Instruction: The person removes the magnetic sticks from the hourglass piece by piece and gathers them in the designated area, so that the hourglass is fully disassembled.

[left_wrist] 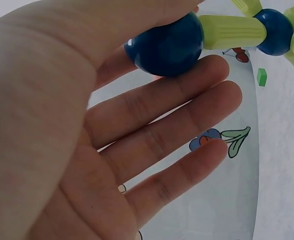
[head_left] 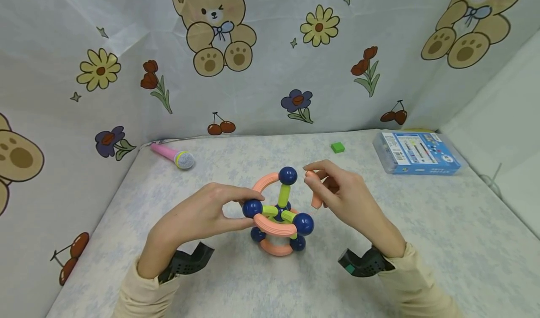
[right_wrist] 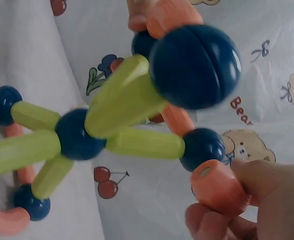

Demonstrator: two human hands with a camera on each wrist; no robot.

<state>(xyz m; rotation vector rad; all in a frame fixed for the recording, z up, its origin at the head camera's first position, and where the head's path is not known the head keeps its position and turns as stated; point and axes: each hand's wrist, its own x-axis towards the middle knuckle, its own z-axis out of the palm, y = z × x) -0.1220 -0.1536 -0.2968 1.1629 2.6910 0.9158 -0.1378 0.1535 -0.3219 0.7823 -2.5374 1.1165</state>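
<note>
Bear-print backdrop (head_left: 261, 102), pale table (head_left: 211, 280) | ball-and-rod model (head_left: 281, 214): well in from back edge | left hand (head_left: 198, 215) grip: pinching 1 navy ball (head_left: 252, 208) | right hand (head_left: 346, 193) grip: pinching 1 orange rod (head_left: 316, 200) | blue box (head_left: 422, 151): back right corner

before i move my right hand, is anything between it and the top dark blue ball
Nothing visible is: in the head view, only tabletop shows in the gap between the right hand, pinching the orange rod, and the top dark blue ball. The left hand grips another blue ball, off to the left.
</note>
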